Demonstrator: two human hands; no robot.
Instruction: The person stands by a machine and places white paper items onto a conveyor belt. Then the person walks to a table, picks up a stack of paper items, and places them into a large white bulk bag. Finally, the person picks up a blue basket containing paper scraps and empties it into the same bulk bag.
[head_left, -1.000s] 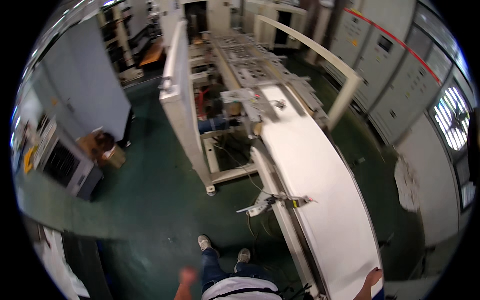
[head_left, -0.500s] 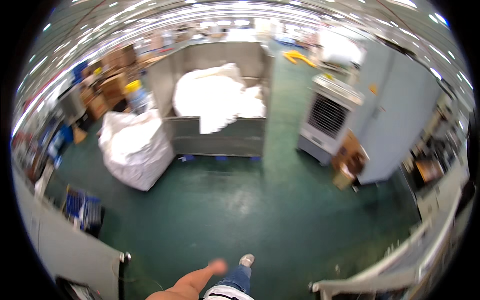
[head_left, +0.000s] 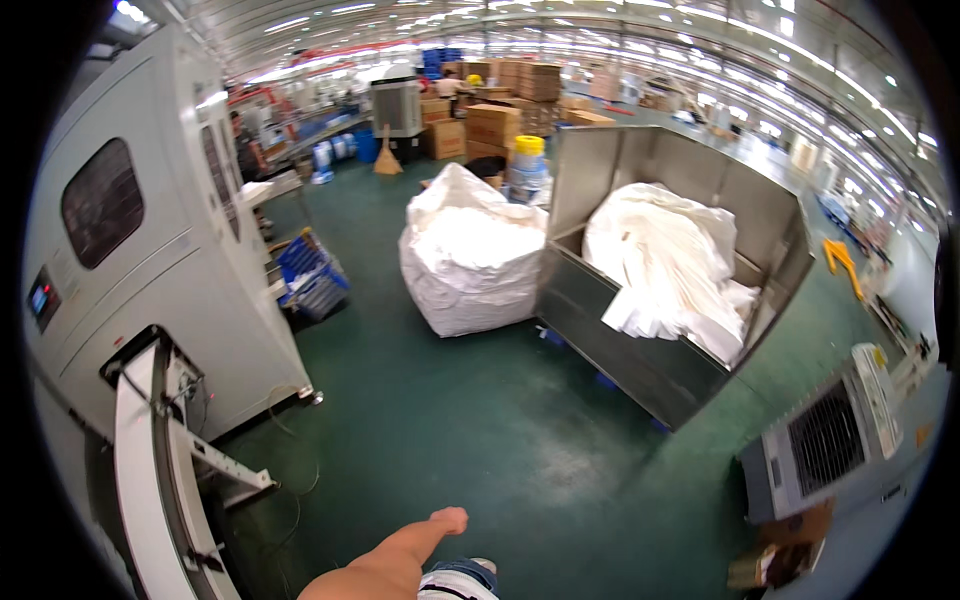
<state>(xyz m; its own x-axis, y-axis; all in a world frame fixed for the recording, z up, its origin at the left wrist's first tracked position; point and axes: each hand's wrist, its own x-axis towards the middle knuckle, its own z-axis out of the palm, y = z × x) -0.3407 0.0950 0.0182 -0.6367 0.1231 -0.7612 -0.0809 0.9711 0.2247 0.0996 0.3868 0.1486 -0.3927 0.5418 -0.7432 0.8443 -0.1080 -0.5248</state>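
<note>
Apparently, your bare left hand [head_left: 450,519] is holding nothing, its curl unclear; your right hand isn't showing; beyond and rightward, a grey, boxy metal bin [head_left: 680,160] is presumably corralling loose white sheeting [head_left: 655,250].

no legible text, no readable signs

The floor [head_left: 480,430] is smooth and glossy. The bin [head_left: 655,155] looks like metal with a dull sheen, its heap [head_left: 655,250] like creased cloth. The sack [head_left: 480,298] looks like wrinkled plastic; the boxes [head_left: 492,127], matt cardboard; the machine [head_left: 180,290], smooth painted metal.
</note>
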